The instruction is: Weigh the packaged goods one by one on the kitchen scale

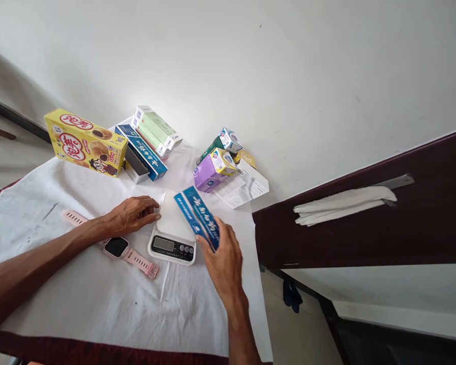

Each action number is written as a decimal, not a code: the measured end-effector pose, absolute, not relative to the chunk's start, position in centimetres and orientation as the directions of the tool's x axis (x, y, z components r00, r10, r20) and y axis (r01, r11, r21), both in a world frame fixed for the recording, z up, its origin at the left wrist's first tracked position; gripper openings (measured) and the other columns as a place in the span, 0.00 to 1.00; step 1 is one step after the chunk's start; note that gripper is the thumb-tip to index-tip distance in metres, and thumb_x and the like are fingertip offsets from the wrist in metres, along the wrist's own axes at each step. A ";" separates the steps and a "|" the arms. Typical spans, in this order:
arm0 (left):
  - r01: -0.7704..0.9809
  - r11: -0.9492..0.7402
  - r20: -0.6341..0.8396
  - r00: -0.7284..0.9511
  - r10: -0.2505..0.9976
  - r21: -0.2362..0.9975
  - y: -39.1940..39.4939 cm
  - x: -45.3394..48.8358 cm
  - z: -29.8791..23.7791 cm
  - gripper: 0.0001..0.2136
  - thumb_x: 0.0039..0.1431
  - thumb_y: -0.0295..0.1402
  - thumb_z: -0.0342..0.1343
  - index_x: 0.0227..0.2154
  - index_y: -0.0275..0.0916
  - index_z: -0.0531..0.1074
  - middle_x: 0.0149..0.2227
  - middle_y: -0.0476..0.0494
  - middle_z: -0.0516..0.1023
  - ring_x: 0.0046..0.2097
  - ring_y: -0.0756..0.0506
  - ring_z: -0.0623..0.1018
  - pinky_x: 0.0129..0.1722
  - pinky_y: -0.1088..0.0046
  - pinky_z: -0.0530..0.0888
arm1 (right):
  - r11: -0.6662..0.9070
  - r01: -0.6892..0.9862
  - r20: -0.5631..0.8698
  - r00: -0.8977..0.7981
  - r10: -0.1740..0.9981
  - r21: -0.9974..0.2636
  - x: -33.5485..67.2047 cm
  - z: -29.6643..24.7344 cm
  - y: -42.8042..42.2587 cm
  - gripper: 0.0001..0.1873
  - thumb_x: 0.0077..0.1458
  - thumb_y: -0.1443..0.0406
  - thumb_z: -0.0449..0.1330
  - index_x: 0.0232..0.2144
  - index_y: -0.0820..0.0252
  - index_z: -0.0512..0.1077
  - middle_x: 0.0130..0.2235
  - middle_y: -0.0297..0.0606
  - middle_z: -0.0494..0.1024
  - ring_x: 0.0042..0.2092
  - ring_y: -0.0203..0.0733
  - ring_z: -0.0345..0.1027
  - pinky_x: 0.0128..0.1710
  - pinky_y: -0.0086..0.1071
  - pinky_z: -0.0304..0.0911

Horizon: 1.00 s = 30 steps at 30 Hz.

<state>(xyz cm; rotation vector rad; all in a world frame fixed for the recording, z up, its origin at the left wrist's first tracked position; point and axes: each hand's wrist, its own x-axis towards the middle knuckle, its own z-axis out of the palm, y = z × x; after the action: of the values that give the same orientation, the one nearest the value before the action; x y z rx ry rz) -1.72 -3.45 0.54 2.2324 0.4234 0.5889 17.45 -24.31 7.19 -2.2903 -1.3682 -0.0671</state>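
Note:
My right hand (pixel 224 258) grips one end of a blue toothpaste box (pixel 196 213) with white lettering. The box is tilted over the right side of a white digital kitchen scale (pixel 168 213); I cannot tell whether it touches the weighing plate. At the scale's left edge is my left hand (pixel 132 215), holding nothing, its thumb and fingers apart. The display (pixel 163 244) and buttons of the scale face me, but no reading can be made out. Partly under my left forearm lies a smartwatch (pixel 116 247) with a pink strap.
Back left on the white cloth (pixel 99 299) are a yellow snack box (pixel 85 144), another blue box (pixel 144 152), a dark small box (pixel 136 170) and pale green boxes (pixel 155 129). A purple box (pixel 213 171) stands back right beside a white printed sheet (pixel 243 185). A white wall rises behind.

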 end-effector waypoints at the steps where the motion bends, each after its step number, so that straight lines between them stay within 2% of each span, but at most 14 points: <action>1: 0.114 -0.645 0.276 0.838 0.471 0.756 -3.5 -1.7 0.5 0.18 0.69 0.47 0.51 0.43 0.37 0.75 0.33 0.46 0.76 0.33 0.47 0.75 0.35 0.71 0.72 | -0.433 0.815 0.278 0.550 0.788 -0.385 18.1 7.2 -25.8 0.30 0.63 0.49 0.58 0.62 0.56 0.65 0.54 0.48 0.75 0.53 0.56 0.71 0.51 0.49 0.67; 6: 0.130 -0.655 0.283 0.827 0.485 0.745 -3.5 -1.6 0.5 0.18 0.68 0.48 0.51 0.44 0.37 0.75 0.33 0.46 0.77 0.34 0.47 0.77 0.36 0.71 0.73 | -0.632 0.679 0.221 0.727 0.650 -0.373 21.2 6.2 -32.5 0.39 0.58 0.40 0.57 0.61 0.59 0.66 0.54 0.50 0.75 0.53 0.60 0.70 0.48 0.49 0.67; 12: 0.141 -0.666 0.283 0.826 0.487 0.733 -3.6 -1.5 0.7 0.18 0.69 0.47 0.50 0.44 0.37 0.75 0.34 0.46 0.78 0.34 0.47 0.77 0.37 0.71 0.74 | -0.738 0.572 0.154 0.816 0.558 -0.357 22.5 3.4 -34.9 0.42 0.57 0.39 0.54 0.61 0.63 0.66 0.57 0.54 0.74 0.54 0.63 0.70 0.49 0.51 0.67; 20: 0.134 -0.647 0.274 0.827 0.490 0.751 -3.6 -1.6 0.4 0.18 0.69 0.47 0.51 0.45 0.38 0.75 0.34 0.46 0.77 0.33 0.47 0.76 0.35 0.72 0.73 | -0.752 0.591 0.039 0.793 0.608 -0.292 23.1 3.6 -35.3 0.40 0.54 0.38 0.55 0.58 0.58 0.69 0.54 0.51 0.75 0.53 0.64 0.71 0.43 0.50 0.69; 23: 0.124 -0.650 0.286 0.825 0.487 0.749 -3.8 -1.6 0.4 0.17 0.69 0.46 0.51 0.44 0.37 0.75 0.34 0.45 0.76 0.33 0.47 0.76 0.35 0.72 0.73 | -0.712 0.647 0.117 0.757 0.643 -0.271 23.2 4.3 -34.4 0.46 0.51 0.35 0.56 0.60 0.60 0.67 0.56 0.55 0.73 0.58 0.68 0.67 0.48 0.54 0.67; 25: 0.117 -0.646 0.288 0.826 0.485 0.754 -3.8 -1.6 0.4 0.16 0.70 0.44 0.51 0.45 0.36 0.75 0.34 0.45 0.76 0.34 0.47 0.76 0.36 0.72 0.73 | -0.648 0.709 0.208 0.703 0.680 -0.278 22.8 5.2 -32.5 0.46 0.52 0.35 0.58 0.62 0.60 0.65 0.56 0.55 0.72 0.59 0.68 0.65 0.52 0.55 0.65; 30: 0.106 -0.648 0.302 0.821 0.485 0.754 -3.9 -1.7 0.1 0.15 0.70 0.43 0.51 0.44 0.36 0.74 0.34 0.44 0.76 0.34 0.46 0.76 0.37 0.70 0.72 | -0.347 0.870 0.317 0.459 0.830 -0.350 19.2 8.1 -23.9 0.34 0.60 0.42 0.58 0.59 0.57 0.68 0.55 0.50 0.73 0.57 0.59 0.66 0.55 0.50 0.64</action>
<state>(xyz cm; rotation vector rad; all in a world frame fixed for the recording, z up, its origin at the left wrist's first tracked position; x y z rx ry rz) -1.70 -3.89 0.08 2.2264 0.4308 0.6296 19.22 -23.94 8.12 -2.2433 -1.4193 -0.1139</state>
